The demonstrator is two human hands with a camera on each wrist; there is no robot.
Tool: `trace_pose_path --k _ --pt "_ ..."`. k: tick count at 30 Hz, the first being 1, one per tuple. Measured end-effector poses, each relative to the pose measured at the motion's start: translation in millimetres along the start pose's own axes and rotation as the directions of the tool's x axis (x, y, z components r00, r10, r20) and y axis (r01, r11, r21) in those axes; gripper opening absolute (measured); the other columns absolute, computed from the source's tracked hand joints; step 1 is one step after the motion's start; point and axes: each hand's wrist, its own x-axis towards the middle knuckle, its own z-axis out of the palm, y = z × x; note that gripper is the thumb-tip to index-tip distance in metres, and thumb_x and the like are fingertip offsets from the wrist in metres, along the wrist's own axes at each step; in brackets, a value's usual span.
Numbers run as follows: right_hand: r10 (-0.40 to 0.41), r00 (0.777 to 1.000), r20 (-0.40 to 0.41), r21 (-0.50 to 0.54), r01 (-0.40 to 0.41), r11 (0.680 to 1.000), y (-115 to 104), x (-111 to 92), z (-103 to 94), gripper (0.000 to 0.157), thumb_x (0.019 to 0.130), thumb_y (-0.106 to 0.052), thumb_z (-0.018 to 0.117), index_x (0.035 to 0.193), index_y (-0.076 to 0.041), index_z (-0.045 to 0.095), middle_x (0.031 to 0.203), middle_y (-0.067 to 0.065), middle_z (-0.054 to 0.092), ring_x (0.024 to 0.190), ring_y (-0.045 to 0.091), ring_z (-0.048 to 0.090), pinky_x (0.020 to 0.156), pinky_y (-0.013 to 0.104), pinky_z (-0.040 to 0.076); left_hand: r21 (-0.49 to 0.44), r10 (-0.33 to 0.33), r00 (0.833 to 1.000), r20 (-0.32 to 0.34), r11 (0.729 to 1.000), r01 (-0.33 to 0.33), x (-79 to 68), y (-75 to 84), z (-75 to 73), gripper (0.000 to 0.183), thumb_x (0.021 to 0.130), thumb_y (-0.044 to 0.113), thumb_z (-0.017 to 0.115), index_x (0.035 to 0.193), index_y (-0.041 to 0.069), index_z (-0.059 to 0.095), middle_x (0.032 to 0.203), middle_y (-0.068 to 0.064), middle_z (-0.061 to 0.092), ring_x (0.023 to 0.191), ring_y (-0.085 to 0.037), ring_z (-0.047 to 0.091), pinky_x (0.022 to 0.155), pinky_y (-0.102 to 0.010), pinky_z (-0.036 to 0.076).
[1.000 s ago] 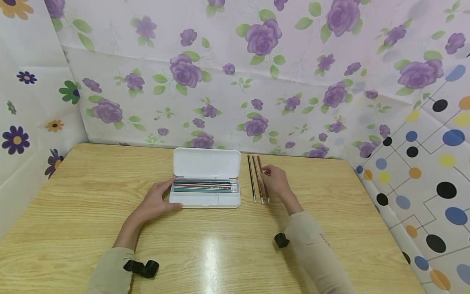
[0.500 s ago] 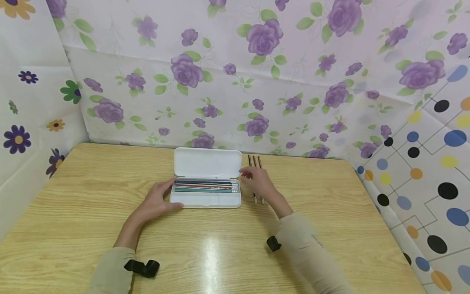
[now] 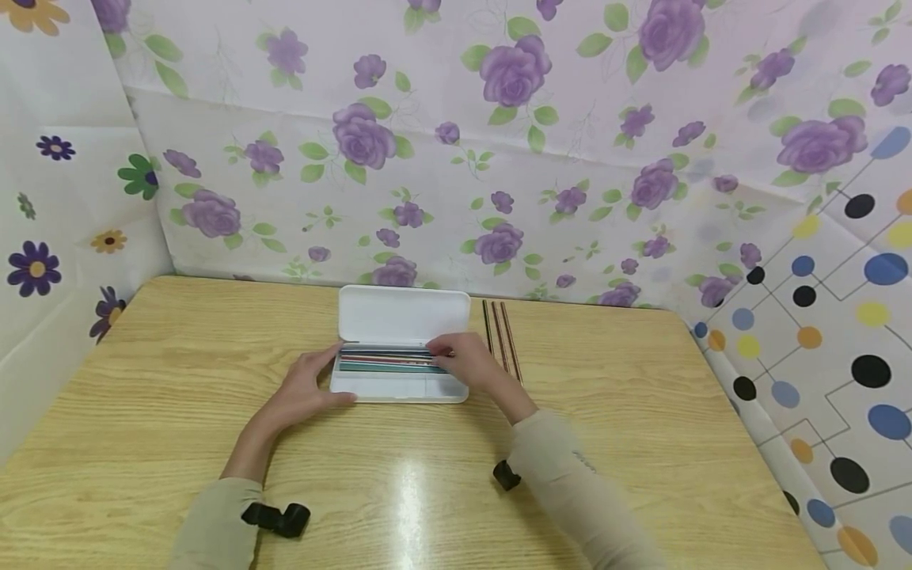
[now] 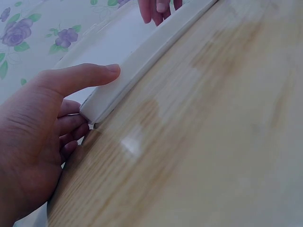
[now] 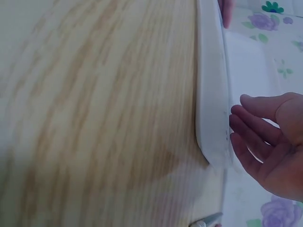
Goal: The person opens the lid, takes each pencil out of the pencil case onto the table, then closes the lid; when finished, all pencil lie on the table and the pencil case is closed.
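Note:
A white pencil case stands with its lid raised, several pencils lying side by side in its rear compartment. My left hand grips the case's left end, thumb over the front edge and fingers around the corner. Over the right part of the case is my right hand, its fingertips at the pencils' right ends and covering the erasers. In the right wrist view the thumb and bent fingers stand slightly apart, with nothing visible between them; the pencils are hidden behind the case wall.
To the right of the case, several loose pencils lie roughly parallel on the wooden table, partly behind my right hand. The raised lid stands near the back edge, before a flowered cloth.
My right hand has left the loose pencils on the table and moved left to the pencils in the case. The loose pencils stayed in place. My left hand still holds the case.

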Motion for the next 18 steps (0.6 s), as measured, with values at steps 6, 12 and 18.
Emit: trace_pose_path --k 6,12,18 --pt "-0.032 0.999 0.036 -0.075 0.034 0.997 -4.8 6.5 10.7 0.025 0.088 0.000 0.068 0.114 0.001 0.070 0.110 0.012 0.070 0.102 0.023 0.065 0.087 0.030 0.051 0.011 -0.027 1.000 0.004 1.000 0.027 -1.3 -0.1 -0.2 0.096 0.076 0.033 0.082 0.148 -0.004 0.031 0.146 -0.030 0.035 0.132 -0.049 0.029 0.105 -0.063 0.021" --pt "-0.029 0.998 0.054 -0.122 0.035 0.992 -6.7 10.8 14.8 0.028 0.088 0.003 0.067 0.115 -0.001 0.070 0.111 0.010 0.069 0.101 0.021 0.066 0.085 0.028 0.052 0.006 -0.042 0.999 0.008 0.999 0.042 -2.5 0.4 -1.0 0.096 0.076 0.033 0.081 0.149 -0.003 0.031 0.146 -0.030 0.034 0.132 -0.049 0.028 0.105 -0.064 0.020" --pt "-0.020 0.995 0.102 -0.210 0.042 0.977 -11.0 16.4 14.1 0.028 0.087 0.003 0.068 0.115 -0.003 0.071 0.107 0.009 0.070 0.099 0.020 0.066 0.085 0.028 0.052 0.009 -0.031 0.999 0.009 0.999 0.031 -1.0 -1.2 -0.6 0.095 0.076 0.034 0.081 0.148 -0.003 0.032 0.146 -0.030 0.035 0.132 -0.048 0.029 0.106 -0.063 0.020"
